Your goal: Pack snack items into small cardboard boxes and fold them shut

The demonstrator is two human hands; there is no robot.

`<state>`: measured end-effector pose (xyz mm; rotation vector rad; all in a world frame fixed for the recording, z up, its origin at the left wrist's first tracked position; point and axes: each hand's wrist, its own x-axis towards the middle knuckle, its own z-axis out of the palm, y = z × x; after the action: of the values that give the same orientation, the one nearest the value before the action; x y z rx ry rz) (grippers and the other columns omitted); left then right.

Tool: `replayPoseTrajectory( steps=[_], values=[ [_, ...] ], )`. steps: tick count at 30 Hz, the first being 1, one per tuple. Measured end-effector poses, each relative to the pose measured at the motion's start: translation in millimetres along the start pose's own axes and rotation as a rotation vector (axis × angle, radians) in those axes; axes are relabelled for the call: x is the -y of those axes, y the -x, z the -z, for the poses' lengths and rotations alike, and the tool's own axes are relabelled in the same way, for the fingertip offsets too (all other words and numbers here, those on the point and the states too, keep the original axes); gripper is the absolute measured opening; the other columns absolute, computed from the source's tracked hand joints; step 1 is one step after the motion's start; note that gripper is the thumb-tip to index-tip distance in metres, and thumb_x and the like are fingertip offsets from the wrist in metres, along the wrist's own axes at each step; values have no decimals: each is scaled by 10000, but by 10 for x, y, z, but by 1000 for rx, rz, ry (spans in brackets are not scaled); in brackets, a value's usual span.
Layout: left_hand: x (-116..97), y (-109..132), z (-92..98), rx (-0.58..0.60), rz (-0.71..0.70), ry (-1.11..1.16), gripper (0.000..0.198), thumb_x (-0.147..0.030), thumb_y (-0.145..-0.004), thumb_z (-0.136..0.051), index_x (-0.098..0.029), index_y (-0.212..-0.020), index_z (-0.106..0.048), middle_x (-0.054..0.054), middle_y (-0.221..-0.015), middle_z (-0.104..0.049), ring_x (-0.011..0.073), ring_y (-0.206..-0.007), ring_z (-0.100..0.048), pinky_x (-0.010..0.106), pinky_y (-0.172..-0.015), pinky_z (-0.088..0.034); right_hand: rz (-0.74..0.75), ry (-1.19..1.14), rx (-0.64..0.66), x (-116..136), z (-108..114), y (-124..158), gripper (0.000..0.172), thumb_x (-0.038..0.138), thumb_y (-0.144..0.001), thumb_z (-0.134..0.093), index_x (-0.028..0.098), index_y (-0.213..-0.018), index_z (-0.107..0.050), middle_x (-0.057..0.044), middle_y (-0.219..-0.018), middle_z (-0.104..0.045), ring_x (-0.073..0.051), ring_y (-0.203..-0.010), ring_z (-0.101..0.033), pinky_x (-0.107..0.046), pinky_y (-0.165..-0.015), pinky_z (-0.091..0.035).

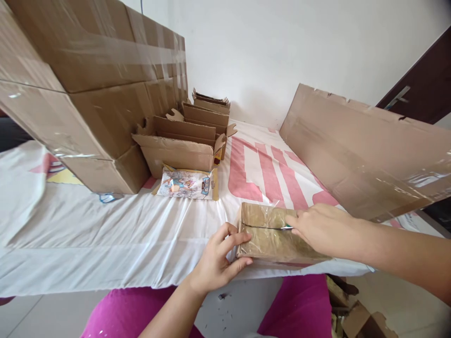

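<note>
A taped brown cardboard box (268, 237) lies at the table's front edge, a dark seam running along its top. My left hand (223, 256) grips its left end, with fingers on top and the thumb low on the near side. On the right, my right hand (317, 230) is closed around a cutter knife (287, 228). Only a sliver of silver blade and a bit of green show at the seam; the rest is hidden by my fingers. Clear tape on the top looks wrinkled.
Large taped cartons (102, 103) are stacked at the left. Several opened small boxes (179, 150) stand beside them, with a printed packet (188, 183) in front. A big cardboard carton (366, 150) stands at the right. Cardboard scraps (362, 319) lie on the floor.
</note>
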<state>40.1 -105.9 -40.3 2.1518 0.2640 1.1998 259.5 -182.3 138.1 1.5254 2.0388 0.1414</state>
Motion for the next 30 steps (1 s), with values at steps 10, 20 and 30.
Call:
replayPoseTrajectory(
  steps=[10, 20, 30],
  values=[
    [-1, -8, 15, -19, -10, -21, 374, -300, -881, -638, -223, -1231, -532, 38, -930, -491, 160, -833, -524, 280, -715, -492, -151, -35, 38, -303, -204, 353, 176, 258, -927, -489, 224, -918, -661, -53, -688, -696, -231, -604, -658, -300, -525, -281],
    [-14, -38, 15, -51, -3, -40, 367, -263, -870, -644, -227, -1221, -547, 30, -903, -507, 157, -806, -534, 274, -690, -497, -268, -474, -67, -812, -612, 769, 260, 412, -922, -478, 239, -894, -671, -28, -826, -708, -214, -732, -644, -298, -617, -395],
    [22, 14, -75, -88, 15, -140, 406, -283, -850, -657, -251, -1240, -551, 90, -1146, -429, 224, -1061, -494, 386, -895, -489, -479, -700, -285, -382, -1900, 418, 249, 365, -921, -468, 186, -1016, -612, -92, -921, -693, -232, -833, -656, -347, -731, -509]
  ],
)
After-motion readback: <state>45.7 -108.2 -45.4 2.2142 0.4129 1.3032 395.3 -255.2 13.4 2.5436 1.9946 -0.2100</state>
